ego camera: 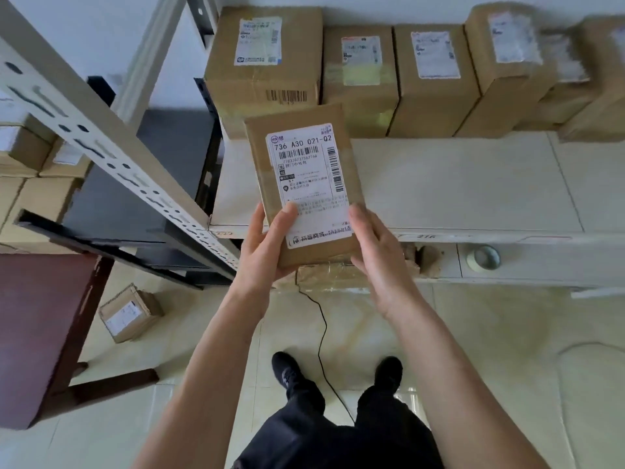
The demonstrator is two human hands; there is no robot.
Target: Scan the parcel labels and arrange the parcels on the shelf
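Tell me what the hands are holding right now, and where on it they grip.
A flat cardboard parcel, label up. Both hands hold its near end: the left hand at the near left corner, the right hand along the near right edge.

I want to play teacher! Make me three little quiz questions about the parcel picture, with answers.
1. True or false: both hands hold the parcel.
2. Where is the tape roll? A) on the floor B) on the lower shelf level C) on the held parcel
3. Which way does the held parcel's label face?

Key: 1. True: left hand and right hand grip its near end. 2. B. 3. Up, towards the camera.
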